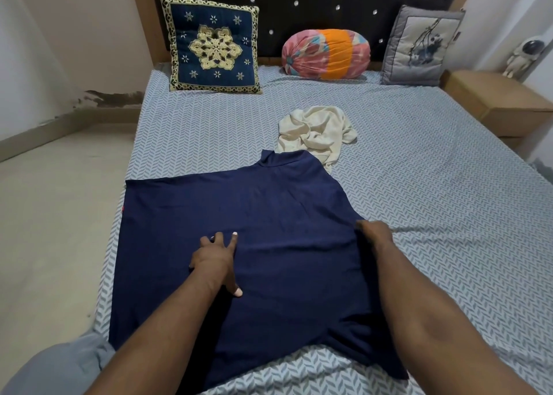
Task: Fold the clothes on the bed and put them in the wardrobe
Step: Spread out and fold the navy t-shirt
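Navy garment [284, 203] lies spread flat on the bed [434, 170], near edge, collar pointing toward the headboard. Its left side runs level with the mattress edge. A crumpled cream garment [314, 130] sits just beyond the collar, touching it or nearly so. No wardrobe in view.

Left hand [214, 258]: fingers spread wide, palm down, pressing the cloth flat at mid-body. Right hand [375, 237]: at the garment's right edge, knuckles up and fingers curled downward, tips hidden — we cannot tell whether they pinch the fabric or only rest against it.

Handling, as we judge it: thin knit, light and limp, with no stiffness to hold a crease unaided. It will likely drag and bunch on the sheet if pulled from one point. Better to take it at two spots along a side seam — shoulder and hem — and carry that edge across while the other palm pins the middle. Smooth each fold before the next.
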The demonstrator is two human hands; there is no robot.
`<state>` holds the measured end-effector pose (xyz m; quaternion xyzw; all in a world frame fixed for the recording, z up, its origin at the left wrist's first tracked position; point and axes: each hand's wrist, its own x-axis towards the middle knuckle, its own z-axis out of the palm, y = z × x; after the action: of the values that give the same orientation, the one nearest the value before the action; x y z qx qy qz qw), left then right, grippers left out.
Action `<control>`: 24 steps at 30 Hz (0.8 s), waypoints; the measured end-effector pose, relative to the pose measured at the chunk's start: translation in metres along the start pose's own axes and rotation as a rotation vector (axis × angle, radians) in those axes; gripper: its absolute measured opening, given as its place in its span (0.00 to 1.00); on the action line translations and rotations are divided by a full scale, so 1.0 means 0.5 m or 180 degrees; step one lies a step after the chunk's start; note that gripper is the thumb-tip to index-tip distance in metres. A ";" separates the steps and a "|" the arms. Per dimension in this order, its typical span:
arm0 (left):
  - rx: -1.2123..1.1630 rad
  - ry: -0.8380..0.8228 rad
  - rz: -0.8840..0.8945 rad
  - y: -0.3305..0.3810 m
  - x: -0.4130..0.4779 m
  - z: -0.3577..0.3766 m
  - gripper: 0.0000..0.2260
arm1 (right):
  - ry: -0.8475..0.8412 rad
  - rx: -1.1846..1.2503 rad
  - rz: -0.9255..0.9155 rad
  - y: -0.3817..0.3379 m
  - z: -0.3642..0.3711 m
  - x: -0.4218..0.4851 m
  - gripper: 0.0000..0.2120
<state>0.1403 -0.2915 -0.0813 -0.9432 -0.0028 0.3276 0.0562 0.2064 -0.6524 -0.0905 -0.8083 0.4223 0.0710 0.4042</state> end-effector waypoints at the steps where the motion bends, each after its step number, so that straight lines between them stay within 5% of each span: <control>1: 0.0026 -0.0048 0.0002 0.000 0.006 -0.005 0.66 | 0.0138 -0.0011 0.0033 -0.005 0.000 0.002 0.29; 4: -0.0103 -0.0094 0.0034 -0.011 0.026 -0.041 0.59 | 0.0743 0.0146 0.0194 -0.018 -0.001 0.011 0.22; 7: -0.0341 0.0239 0.0020 -0.041 0.053 -0.075 0.47 | 0.0666 -0.0135 -0.0176 -0.047 0.019 0.037 0.22; 13: -0.0261 0.0268 -0.0129 -0.072 0.110 -0.060 0.57 | 0.0091 -0.1436 -0.0800 -0.126 0.083 0.084 0.31; 16: -0.0230 0.0232 -0.0110 -0.071 0.131 -0.058 0.58 | 0.0152 -0.1743 -0.0825 -0.157 0.099 0.105 0.21; 19: -0.0210 0.0249 -0.0122 -0.071 0.144 -0.051 0.58 | 0.0447 -0.1519 -0.0852 -0.176 0.106 0.133 0.08; 24: -0.0200 0.0307 -0.0107 -0.073 0.150 -0.046 0.58 | 0.0647 -0.0939 -0.0671 -0.152 0.088 0.142 0.18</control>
<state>0.2146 -0.2545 -0.1056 -0.9590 -0.0262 0.2805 0.0321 0.3173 -0.6413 -0.1071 -0.9014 0.3589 0.0076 0.2419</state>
